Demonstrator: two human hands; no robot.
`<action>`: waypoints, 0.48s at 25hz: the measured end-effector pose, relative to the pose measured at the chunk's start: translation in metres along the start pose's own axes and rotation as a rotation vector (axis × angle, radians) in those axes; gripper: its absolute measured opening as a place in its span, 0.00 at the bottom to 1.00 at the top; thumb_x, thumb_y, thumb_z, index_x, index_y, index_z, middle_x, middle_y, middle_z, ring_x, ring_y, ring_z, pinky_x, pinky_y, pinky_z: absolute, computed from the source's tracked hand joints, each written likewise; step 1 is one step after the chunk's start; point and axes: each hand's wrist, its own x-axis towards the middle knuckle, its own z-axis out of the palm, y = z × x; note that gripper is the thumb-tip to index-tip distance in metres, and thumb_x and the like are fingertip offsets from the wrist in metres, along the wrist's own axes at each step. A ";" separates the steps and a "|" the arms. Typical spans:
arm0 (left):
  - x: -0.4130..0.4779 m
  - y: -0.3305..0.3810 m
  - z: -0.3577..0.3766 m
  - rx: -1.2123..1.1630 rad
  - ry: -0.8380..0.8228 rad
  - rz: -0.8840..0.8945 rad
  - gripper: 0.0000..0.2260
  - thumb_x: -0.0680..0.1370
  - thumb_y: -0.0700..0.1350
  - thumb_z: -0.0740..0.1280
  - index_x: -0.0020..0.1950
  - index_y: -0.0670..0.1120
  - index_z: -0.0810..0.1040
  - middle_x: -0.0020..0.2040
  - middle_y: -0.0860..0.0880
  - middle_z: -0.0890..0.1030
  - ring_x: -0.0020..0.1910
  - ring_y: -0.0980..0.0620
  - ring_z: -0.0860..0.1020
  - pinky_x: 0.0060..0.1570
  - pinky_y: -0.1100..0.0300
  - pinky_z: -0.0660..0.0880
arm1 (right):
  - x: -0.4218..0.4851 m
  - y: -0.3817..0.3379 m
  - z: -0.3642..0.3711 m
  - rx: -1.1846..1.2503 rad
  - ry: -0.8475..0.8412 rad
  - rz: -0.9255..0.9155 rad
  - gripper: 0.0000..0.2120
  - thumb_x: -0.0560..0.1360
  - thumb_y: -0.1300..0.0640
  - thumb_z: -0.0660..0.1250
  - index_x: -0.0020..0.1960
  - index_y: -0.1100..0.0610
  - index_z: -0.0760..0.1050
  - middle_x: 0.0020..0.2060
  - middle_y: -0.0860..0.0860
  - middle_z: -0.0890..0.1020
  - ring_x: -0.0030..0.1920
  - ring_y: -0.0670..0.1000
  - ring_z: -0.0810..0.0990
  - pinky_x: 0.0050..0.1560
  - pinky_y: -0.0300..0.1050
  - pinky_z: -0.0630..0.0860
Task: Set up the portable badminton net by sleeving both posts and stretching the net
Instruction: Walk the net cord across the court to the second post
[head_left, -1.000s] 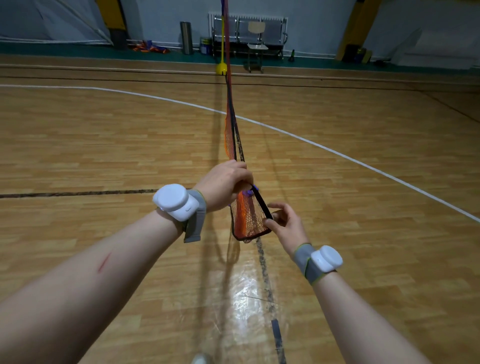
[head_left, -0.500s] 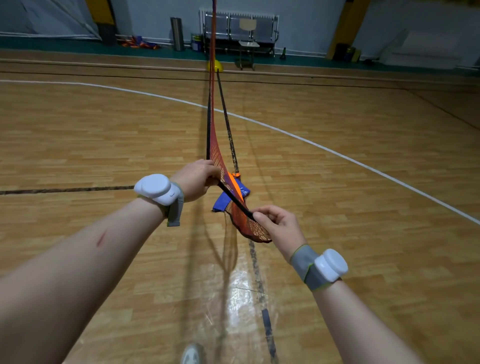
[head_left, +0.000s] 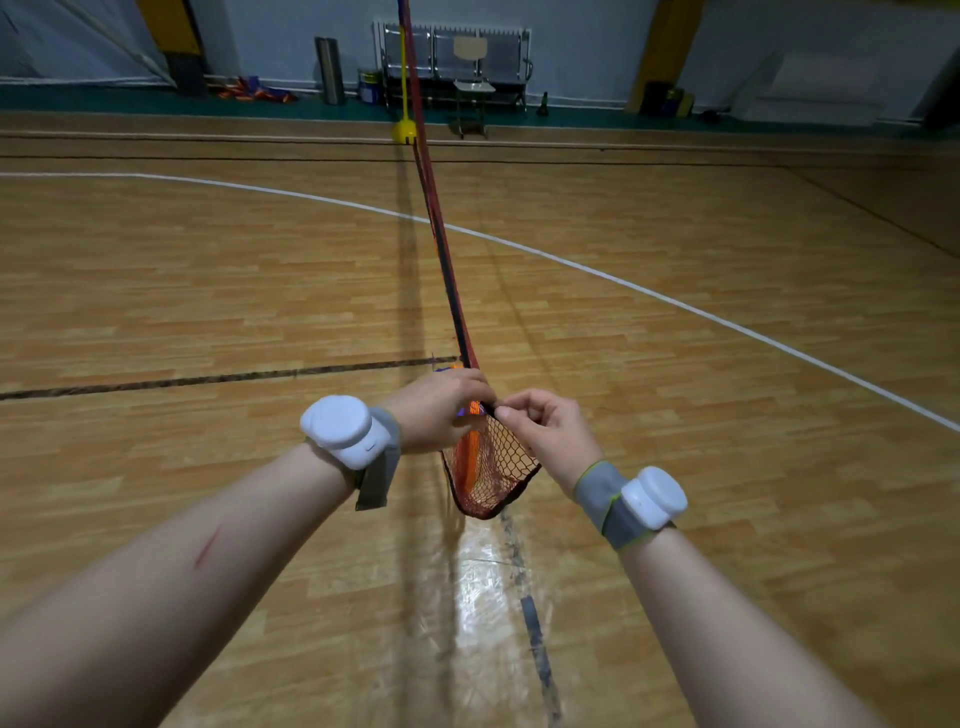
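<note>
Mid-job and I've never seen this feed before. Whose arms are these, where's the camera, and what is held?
No machine here: a person wears the camera on the head, looking down at two bare arms. Each wrist carries a strapped white device. The left hand grips the bunched end of the orange net, and the right hand pinches its black edge. The net runs away to a yellow post standing on the wooden gym floor. No near post shows.

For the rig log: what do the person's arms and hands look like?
No sleeves, no gloves. Each wrist wears a grey band with a rounded white pod. The left band has a loose strap end under the left pod; the right band is edged yellow-green, beside the right pod. Thin scratch on the left forearm.
</note>
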 end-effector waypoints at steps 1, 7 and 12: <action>0.000 -0.002 -0.001 0.024 0.001 -0.034 0.11 0.77 0.42 0.64 0.58 0.42 0.77 0.56 0.45 0.77 0.58 0.48 0.73 0.57 0.55 0.68 | 0.000 0.004 0.002 -0.009 0.001 0.007 0.09 0.73 0.63 0.68 0.39 0.50 0.76 0.23 0.42 0.67 0.24 0.39 0.66 0.27 0.28 0.64; -0.038 -0.012 -0.006 0.090 0.013 -0.106 0.09 0.78 0.43 0.62 0.51 0.42 0.80 0.49 0.43 0.77 0.53 0.46 0.72 0.50 0.52 0.69 | -0.015 0.029 0.033 -0.131 -0.004 0.082 0.11 0.71 0.61 0.71 0.36 0.50 0.71 0.31 0.44 0.72 0.29 0.38 0.69 0.30 0.27 0.67; -0.061 -0.021 -0.018 0.050 0.112 -0.094 0.07 0.78 0.38 0.62 0.48 0.38 0.79 0.46 0.43 0.76 0.50 0.46 0.72 0.48 0.50 0.69 | -0.029 0.046 0.051 -0.092 0.010 0.145 0.11 0.73 0.63 0.68 0.38 0.52 0.69 0.32 0.43 0.71 0.32 0.39 0.71 0.34 0.26 0.68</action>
